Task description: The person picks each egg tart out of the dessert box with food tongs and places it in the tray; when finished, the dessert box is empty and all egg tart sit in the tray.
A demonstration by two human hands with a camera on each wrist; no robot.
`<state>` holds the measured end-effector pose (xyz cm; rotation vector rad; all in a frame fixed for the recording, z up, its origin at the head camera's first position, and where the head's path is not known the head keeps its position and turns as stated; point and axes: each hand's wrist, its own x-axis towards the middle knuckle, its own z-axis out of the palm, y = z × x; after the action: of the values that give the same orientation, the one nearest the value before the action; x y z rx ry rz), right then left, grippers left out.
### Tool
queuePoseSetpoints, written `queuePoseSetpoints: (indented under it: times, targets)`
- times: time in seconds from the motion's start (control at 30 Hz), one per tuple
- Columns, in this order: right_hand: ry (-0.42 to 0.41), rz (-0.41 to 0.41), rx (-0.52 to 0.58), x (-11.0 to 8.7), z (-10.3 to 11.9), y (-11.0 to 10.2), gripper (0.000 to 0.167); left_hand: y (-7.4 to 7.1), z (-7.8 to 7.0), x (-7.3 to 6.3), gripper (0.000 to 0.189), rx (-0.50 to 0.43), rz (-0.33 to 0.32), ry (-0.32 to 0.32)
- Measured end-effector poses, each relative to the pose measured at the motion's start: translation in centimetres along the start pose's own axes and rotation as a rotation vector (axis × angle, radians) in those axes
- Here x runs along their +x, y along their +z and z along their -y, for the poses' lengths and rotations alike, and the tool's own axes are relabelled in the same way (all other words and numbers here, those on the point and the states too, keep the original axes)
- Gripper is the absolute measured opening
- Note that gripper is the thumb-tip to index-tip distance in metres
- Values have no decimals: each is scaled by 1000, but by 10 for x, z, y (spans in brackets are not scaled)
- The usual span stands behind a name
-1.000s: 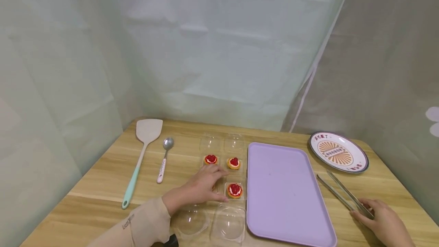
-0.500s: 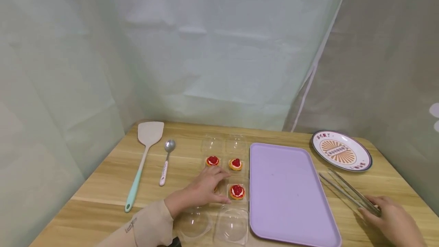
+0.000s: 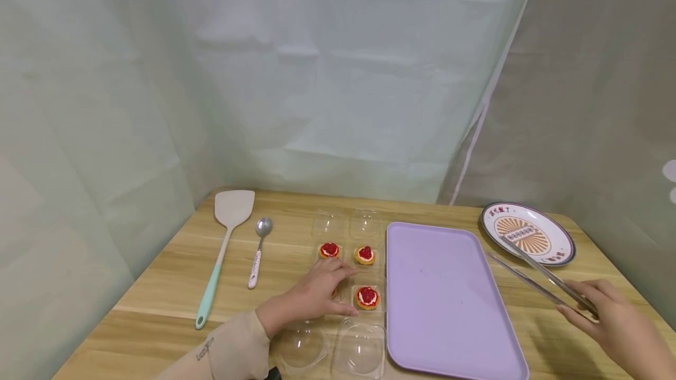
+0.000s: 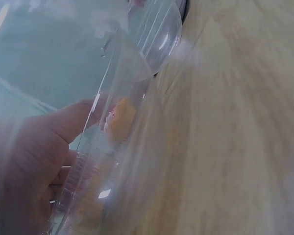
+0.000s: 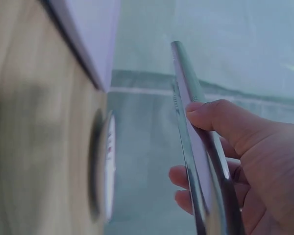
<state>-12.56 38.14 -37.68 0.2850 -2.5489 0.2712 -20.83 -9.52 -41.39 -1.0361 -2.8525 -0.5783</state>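
My left hand (image 3: 318, 291) lies over the clear plastic tart boxes, thumb and forefinger spread at the left side of the nearest visible fruit tart (image 3: 367, 297). It partly hides another tart. Two more tarts, a left one (image 3: 330, 250) and a right one (image 3: 365, 255), sit in their boxes just beyond the fingers. In the left wrist view, the hand (image 4: 34, 156) appears behind a clear lid (image 4: 137, 142); whether it touches the plastic is hard to tell. My right hand (image 3: 615, 315) grips metal tongs (image 3: 554, 279), raised above the table with their arms apart.
A lilac tray (image 3: 449, 304) lies between the hands. A patterned plate (image 3: 549, 239) stands at the back right. To the left are a spatula (image 3: 224, 239) and a spoon (image 3: 256, 260). Open clear lids (image 3: 361, 345) lie at the front.
My right hand has lifted the tongs from the tabletop, and their tips now overlap the plate's edge in view. The left hand has stayed in place over the boxes.
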Motion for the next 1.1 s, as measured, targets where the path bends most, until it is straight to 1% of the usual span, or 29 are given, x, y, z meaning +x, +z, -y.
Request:
queuePoseSetpoints:
  times: [0.1,0.2,0.37,0.5,0.6,0.73,0.83,0.97,1.1]
  targets:
    - [-99,-63,-5,6,5,-4,41,0,1,0,77,-11,-8,5]
    - [-149,-78,-29,15,11,-11,40,2,2,0,76,-18,-16,11]
    - [-188,-67,-62,29,24,-23,40,2,3,0,77,-8,-14,11]
    - [-219,-25,-90,38,36,-31,40,2,3,0,78,-9,-8,8]
    - [-260,-20,-92,45,44,-35,37,2,3,1,78,-10,-6,8]
    - [-345,-43,-73,54,55,-38,36,1,2,2,78,-9,-2,3]
    - [-375,-10,-69,59,65,-38,36,1,3,2,78,-10,-3,4]
    - [-393,70,-54,63,79,-35,37,3,4,2,78,-16,-10,11]
    - [-476,137,8,70,92,-26,36,4,5,2,78,-21,-15,13]
